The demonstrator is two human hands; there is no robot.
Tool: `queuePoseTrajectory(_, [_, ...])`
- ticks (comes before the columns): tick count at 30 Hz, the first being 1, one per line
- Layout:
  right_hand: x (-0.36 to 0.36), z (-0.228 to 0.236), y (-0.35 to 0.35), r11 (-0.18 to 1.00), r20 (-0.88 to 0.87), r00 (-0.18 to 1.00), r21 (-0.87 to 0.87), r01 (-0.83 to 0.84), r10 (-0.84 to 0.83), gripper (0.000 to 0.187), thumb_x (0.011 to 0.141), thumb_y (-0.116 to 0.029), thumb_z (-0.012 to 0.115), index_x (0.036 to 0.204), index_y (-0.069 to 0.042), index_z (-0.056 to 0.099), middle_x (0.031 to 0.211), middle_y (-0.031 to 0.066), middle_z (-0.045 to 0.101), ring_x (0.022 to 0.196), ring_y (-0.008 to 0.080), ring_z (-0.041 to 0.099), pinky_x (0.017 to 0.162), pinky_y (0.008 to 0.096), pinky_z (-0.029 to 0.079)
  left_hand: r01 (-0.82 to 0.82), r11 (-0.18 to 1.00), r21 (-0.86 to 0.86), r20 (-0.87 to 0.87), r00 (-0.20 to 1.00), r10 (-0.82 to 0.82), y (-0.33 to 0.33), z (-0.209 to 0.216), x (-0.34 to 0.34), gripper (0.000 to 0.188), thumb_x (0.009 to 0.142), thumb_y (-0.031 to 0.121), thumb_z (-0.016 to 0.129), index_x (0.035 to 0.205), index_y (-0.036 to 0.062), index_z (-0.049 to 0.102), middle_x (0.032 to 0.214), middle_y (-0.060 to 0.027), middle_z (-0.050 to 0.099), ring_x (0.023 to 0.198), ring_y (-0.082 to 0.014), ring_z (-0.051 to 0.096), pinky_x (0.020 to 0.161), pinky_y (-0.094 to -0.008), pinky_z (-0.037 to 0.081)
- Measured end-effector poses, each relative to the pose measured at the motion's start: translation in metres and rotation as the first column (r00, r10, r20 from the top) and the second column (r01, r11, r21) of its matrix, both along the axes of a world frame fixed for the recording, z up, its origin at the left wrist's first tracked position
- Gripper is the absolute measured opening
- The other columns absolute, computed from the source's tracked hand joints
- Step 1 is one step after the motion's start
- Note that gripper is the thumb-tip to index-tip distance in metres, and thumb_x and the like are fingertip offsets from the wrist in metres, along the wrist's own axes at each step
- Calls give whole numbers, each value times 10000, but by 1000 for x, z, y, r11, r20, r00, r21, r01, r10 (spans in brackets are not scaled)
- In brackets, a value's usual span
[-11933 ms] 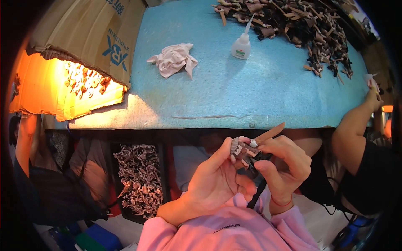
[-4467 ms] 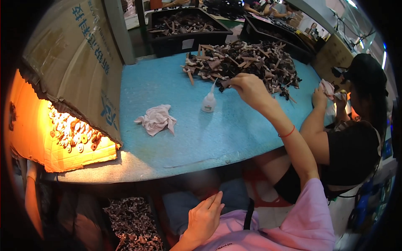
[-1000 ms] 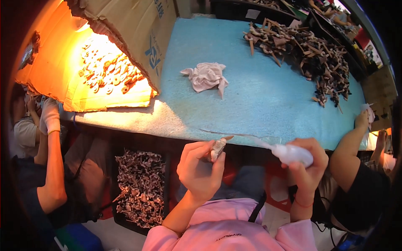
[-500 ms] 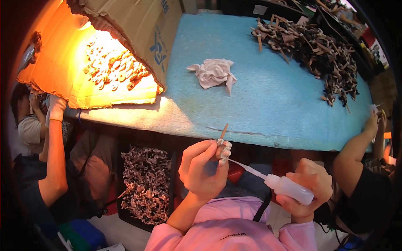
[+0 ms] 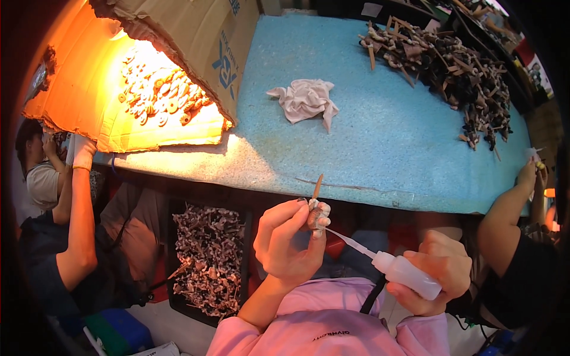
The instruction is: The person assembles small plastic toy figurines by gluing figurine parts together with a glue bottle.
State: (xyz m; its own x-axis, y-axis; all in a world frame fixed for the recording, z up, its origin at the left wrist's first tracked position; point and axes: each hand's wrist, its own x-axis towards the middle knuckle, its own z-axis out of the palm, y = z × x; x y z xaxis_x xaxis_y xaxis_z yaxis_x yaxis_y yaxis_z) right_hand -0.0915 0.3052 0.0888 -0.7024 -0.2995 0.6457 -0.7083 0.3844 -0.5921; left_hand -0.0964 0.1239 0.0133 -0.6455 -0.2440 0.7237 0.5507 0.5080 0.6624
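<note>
Between the thumb and fingers of my left hand [image 5: 288, 240] is a small pale figurine [image 5: 319, 218] with a wooden stick [image 5: 317, 186] jutting upward from it, held just off the table's near edge. My right hand [image 5: 436, 270] is wrapped round a translucent white squeeze bottle [image 5: 409, 275]. The bottle's long thin nozzle points left, its tip at or very near the figurine's lower right side; whether they touch I cannot tell.
A crumpled white cloth [image 5: 305, 102] lies on the blue table [image 5: 255, 142]. Many stick-mounted pieces form a heap [image 5: 439, 65] at the far right. A lit cardboard box [image 5: 178, 139] with small pieces stands left. Below is a black bin [image 5: 208, 261] of figurines. Co-workers sit on both sides.
The figurine has turned slightly in my left fingers. My right hand has shifted the bottle a little, so its nozzle tip sits slightly lower beside the figurine.
</note>
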Motion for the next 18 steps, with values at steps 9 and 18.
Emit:
queuePoseTrajectory(9, [0,1,-1,1000,-30,999,8,-17,17,339,587,-226,749,718,25,564,448,37,442,346,134,349,358,252,244,-17,1000,-2,20,1000,17,0,-4,2,259,687,-60,645,936,-52,574,899,-155,565,768,-207,602,585,-255,545])
queuePoseTrajectory(18, [1,0,0,999,-56,998,39,-29,31,346,580,-222,747,730,30,564,437,28,411,338,132,340,349,247,244,-22,1000,-6,11,1000,22,2,-2,2,258,680,-74,641,929,-58,574,898,-157,564,753,-204,606,578,-249,548])
